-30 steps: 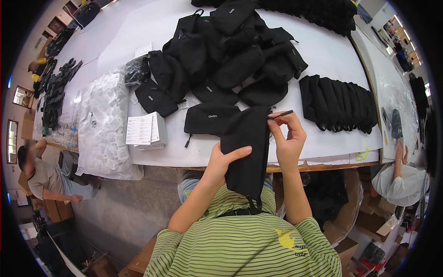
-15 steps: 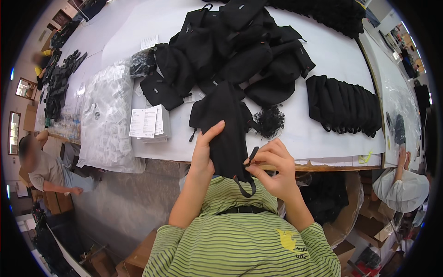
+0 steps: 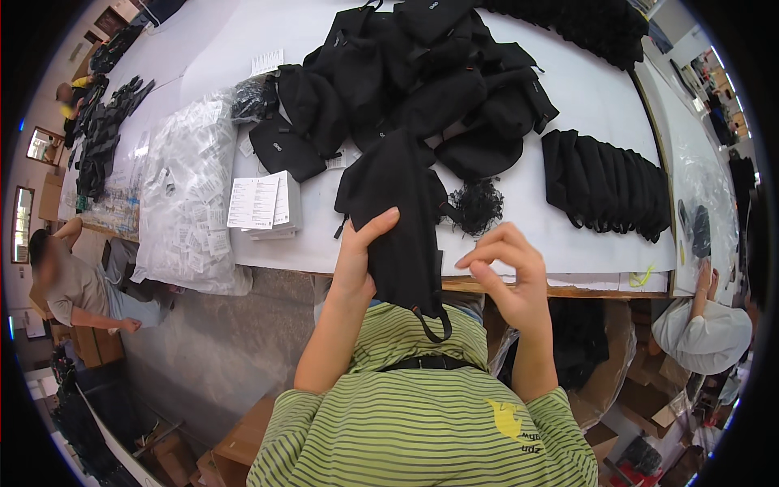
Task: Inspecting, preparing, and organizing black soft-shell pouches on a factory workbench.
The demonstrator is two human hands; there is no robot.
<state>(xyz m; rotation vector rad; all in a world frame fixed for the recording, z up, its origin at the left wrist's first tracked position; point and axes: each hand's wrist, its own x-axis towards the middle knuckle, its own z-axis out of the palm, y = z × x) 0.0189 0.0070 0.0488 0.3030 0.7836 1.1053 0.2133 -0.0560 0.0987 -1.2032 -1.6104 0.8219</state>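
My left hand (image 3: 367,252) is closed around a black fabric pouch (image 3: 399,219), its thumb lying across the front. A small black loop (image 3: 438,329) hangs from the pouch's lower end. To the right of the pouch and apart from it is my right hand (image 3: 515,272), with thumb and index finger brought together; anything between them is too small to make out. Just beyond that hand, a tangle of black threads (image 3: 477,205) lies on the white table (image 3: 316,231).
Black pouches are heaped (image 3: 381,81) at the far middle, with a row of folded black pouches (image 3: 604,183) at right. A stack of printed cards (image 3: 264,203) and a clear plastic bag of white labels (image 3: 187,203) lie left. Other people sit left (image 3: 81,284) and right (image 3: 702,325).
My right hand has let go of the pouch's small black tab and moved away to the right. My left hand keeps its hold on the pouch, almost unmoved.
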